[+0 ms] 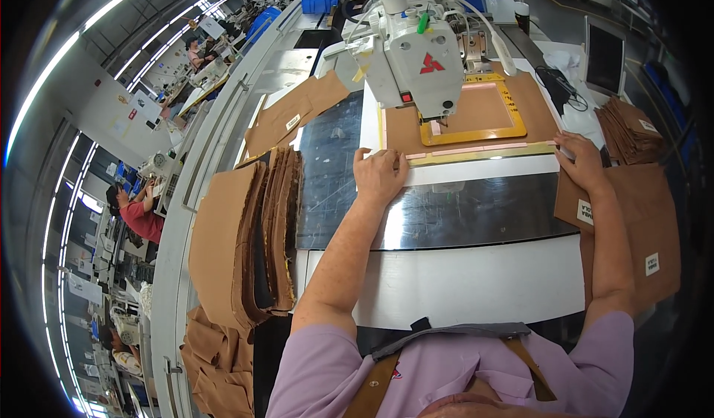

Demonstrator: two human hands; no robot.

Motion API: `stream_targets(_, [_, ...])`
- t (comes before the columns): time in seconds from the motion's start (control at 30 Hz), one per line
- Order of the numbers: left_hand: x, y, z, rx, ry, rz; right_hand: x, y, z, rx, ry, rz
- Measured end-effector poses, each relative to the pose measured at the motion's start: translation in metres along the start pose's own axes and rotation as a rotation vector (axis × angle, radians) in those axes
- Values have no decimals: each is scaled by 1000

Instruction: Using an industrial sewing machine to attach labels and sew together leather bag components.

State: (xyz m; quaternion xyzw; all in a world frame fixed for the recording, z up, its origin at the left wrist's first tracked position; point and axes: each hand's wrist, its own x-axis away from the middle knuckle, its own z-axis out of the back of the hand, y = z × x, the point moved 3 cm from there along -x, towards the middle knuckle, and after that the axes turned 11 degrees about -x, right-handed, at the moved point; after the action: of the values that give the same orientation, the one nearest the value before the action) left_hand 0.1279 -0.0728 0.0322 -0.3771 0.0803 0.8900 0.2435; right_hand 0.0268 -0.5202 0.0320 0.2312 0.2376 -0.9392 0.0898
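A brown leather-like panel (401, 129) lies in a flat sewing template under the head of a white industrial sewing machine (405, 53). A yellow rectangular frame (513, 113) rests on the panel, below the needle area. Pink and yellow strips edge the template's near side (483, 150). My left hand (381, 174) has its fingers curled over the left end of that near edge. At the right end, the fingers of my right hand (580, 161) close on the template's corner. Below my right wrist lies a labelled brown piece (571, 198).
Thick stacked brown panels (223, 239) stand left of my left forearm, above loose brown pieces (216, 351). More brown pieces (628, 132) are piled at the right, near a dark monitor (604, 57). A blue bin (321, 0) sits far back. Co-workers (143, 208) sit at machines far left.
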Motion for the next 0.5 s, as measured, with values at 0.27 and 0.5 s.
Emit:
stream_targets(0.27, [-2, -1, 6, -113, -48, 4, 0, -14, 33, -155, -6, -93])
stream_targets(0.5, [-4, 3, 6, -131, -51, 4, 13, 4, 58, -76, -252, -346])
